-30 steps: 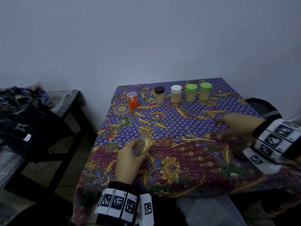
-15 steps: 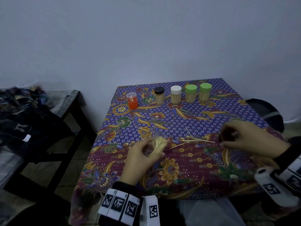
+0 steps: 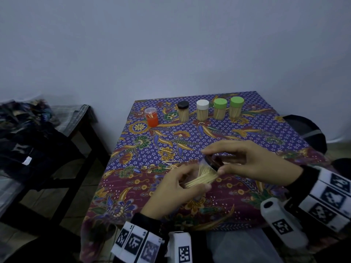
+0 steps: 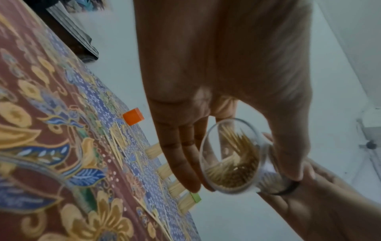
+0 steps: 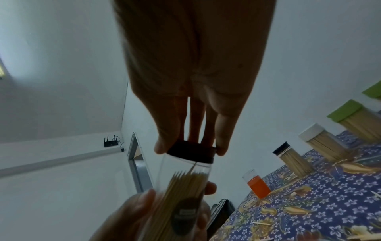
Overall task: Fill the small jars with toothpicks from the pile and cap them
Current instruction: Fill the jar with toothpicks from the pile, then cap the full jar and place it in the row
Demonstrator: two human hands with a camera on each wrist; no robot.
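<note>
Head view: table under a batik cloth, with the work split front and back. At the far edge stands a row of four capped jars packed with toothpicks, lids black, white, green, green. They look parked there as finished, clear of the hands. An orange jar stands at the row's left end with no lid on and only a few picks showing at its mouth; likely next in the queue.

Both hands meet over the near half. Left hand has its fingers curled around a clear jar of toothpicks, tilted with the mouth toward the right hand. My read: the tilt presents the rim for capping and keeps the picks settled toward the base.

Right hand pinches a black cap, thumb on one side of its rim and fingers on the other. In the right wrist view the cap sits at the jar mouth. Cannot tell if it is fully seated.

Smallest: loose toothpicks lie on the cloth just beyond the left hand, only a few strays of the pile.

Judgement: capping step in progress. Risk: a high pick, like the one near the cap, fouling the lid.
</note>
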